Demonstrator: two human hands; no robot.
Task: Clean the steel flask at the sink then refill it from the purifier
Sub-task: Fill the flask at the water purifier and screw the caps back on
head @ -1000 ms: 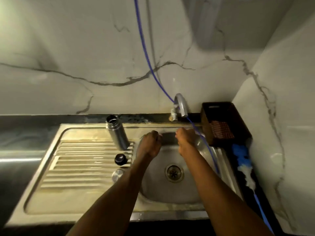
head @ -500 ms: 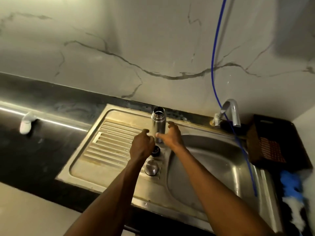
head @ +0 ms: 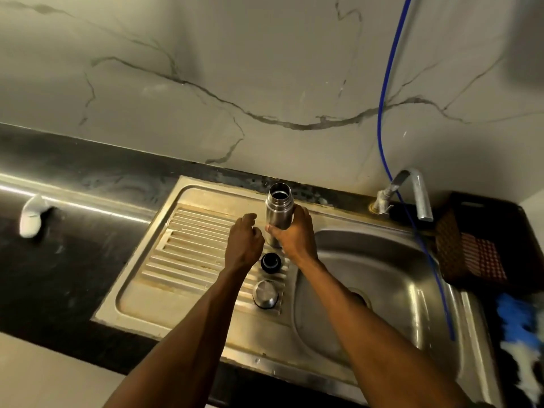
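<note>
So the steel flask (head: 278, 214) is standing upright with its mouth open on the drainboard (head: 188, 248), right at the ridge between the ribbed part and the sink basin (head: 379, 290), and the right hand (head: 294, 235) has its fingers and thumb wrapped around the lower body of it. Looks to me like a grip for picking it up or steadying it, low enough to leave the neck clear. The left hand (head: 244, 242) sits just beside the flask with fingers loosely curled, holding nothing as far as I can see (probably ready to take the flask or go for a lid). The two lid pieces sit on the drainboard nearer the person: a black stopper (head: 270, 262) and a steel cap (head: 265, 294) lying dome-up, likely parked there to drain and stay out of the basin. Around it: the tap (head: 418, 198) at the back of the basin, a blue hose (head: 382, 136) hanging down the marble wall into the sink, a dark basket (head: 471, 248) at the right, and something white (head: 31, 214) on the dark bench (head: 59, 260) far left. Nothing really blocks lifting the flask; the stopper is close to the wrists though, so easy to knock.
</note>
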